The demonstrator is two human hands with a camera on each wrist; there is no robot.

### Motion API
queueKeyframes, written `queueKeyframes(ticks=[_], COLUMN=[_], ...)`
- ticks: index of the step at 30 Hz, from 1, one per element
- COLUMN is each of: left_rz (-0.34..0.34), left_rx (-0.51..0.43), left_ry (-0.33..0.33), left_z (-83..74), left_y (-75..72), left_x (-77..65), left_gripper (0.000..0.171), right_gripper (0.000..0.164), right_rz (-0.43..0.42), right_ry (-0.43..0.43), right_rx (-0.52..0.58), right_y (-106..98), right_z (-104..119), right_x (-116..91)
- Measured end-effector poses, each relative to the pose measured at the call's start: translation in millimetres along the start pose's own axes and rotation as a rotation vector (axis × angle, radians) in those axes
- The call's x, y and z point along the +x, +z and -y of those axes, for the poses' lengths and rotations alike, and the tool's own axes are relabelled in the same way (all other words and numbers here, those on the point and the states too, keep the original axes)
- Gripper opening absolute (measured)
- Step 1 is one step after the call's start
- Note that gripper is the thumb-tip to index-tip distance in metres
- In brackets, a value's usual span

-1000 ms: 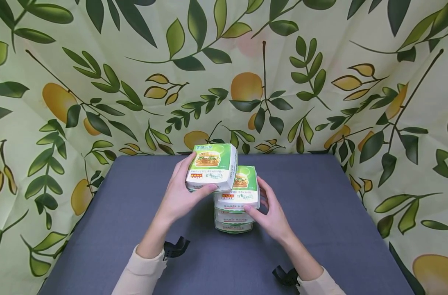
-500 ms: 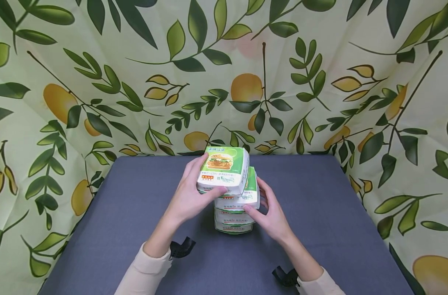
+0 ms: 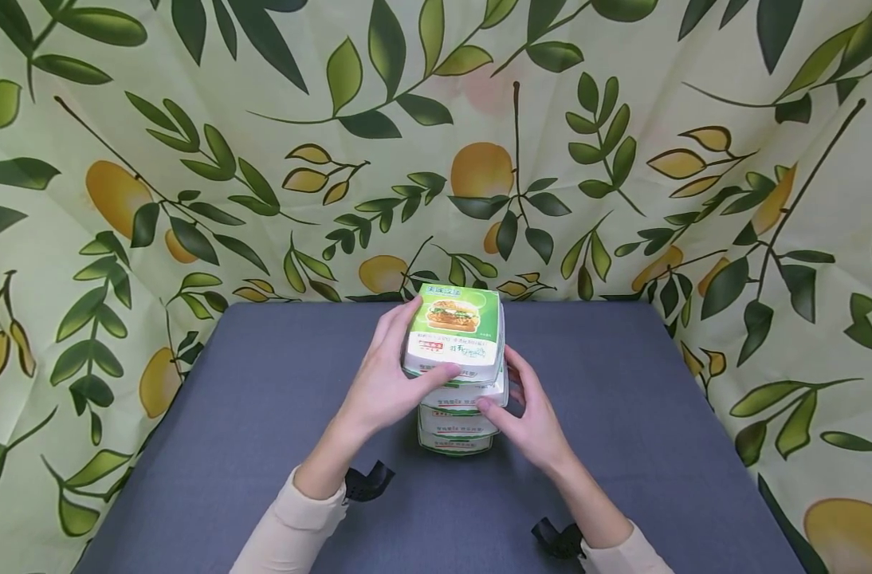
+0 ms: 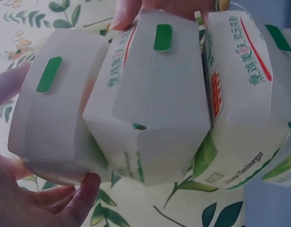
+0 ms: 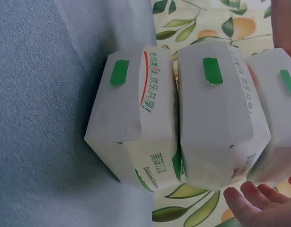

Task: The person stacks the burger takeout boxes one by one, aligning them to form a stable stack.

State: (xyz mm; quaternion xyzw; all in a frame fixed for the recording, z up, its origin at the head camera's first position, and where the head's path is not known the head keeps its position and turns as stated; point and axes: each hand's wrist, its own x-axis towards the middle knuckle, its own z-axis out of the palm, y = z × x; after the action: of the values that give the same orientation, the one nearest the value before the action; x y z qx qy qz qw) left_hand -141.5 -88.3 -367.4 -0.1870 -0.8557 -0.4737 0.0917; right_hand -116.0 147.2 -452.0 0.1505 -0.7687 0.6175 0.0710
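My left hand grips a green-and-white hamburger box by its left side, with the thumb along its front. That box is over the top of a stack of similar boxes, set slightly left; whether it touches the one below I cannot tell. Gripping the stack's upper box from the right is my right hand, thumb on the front corner. Beneath come a middle box and a bottom box, which rests on the table. Green tabs mark the boxes' front flaps in both wrist views.
A dark blue-grey cloth covers the table, with its far edge just behind the stack. Behind it hangs a white backdrop printed with leaves and fruit. Black wrist straps show beside both cuffs.
My left hand has carried its box rightward, from beside the stack to over it, covering most of the upper box's top. The right hand has stayed at the upper box.
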Motion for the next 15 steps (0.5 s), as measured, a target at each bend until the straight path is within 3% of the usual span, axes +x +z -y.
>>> queueKeyframes(ticks=[7,15], left_rz=[-0.041,-0.030], left_rx=[0.071,-0.004], left_ry=[0.049,0.030], left_z=[-1.7,-1.7], left_y=[6.9,12.6], left_x=[-3.4,-6.4], left_gripper=[0.101,0.102], right_gripper=[0.084,0.085], right_rz=[0.005,0.012], right_ry=[-0.062,-0.159], right_rx=[-0.025,0.006], right_y=[-10,-20], right_z=[10,22], right_x=[4,11])
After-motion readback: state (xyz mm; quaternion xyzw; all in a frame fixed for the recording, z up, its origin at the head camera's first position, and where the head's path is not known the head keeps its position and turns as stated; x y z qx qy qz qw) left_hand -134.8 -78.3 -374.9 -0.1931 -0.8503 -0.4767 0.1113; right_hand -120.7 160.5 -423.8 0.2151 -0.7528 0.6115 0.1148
